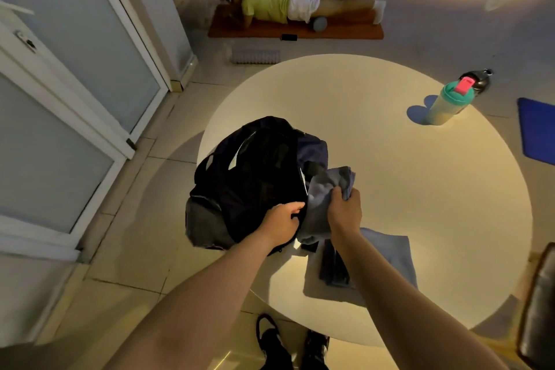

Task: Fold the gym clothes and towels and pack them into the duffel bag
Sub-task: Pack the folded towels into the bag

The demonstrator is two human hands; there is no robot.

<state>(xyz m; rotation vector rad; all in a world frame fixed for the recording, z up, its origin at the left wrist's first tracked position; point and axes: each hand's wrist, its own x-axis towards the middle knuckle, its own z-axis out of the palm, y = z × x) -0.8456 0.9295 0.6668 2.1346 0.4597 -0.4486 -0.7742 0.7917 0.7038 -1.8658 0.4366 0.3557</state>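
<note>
A dark navy duffel bag [252, 177] sits on the left edge of a round white table [420, 189]. My left hand [283, 221] grips the near rim of the bag's opening. My right hand [345, 213] holds a folded blue-grey cloth [322, 189] at the right side of the opening, partly against the bag. Under my right forearm a flat light blue towel [387, 252] lies on the table, with a dark folded garment [333, 267] on top of it.
A green bottle with a pink cap [447, 105] stands at the table's far right. A person [270, 3] lies on an orange mat beyond the table. Glass doors [75, 69] stand to the left, a dark chair [537, 309] at the right edge, a blue mat [537, 129] on the floor.
</note>
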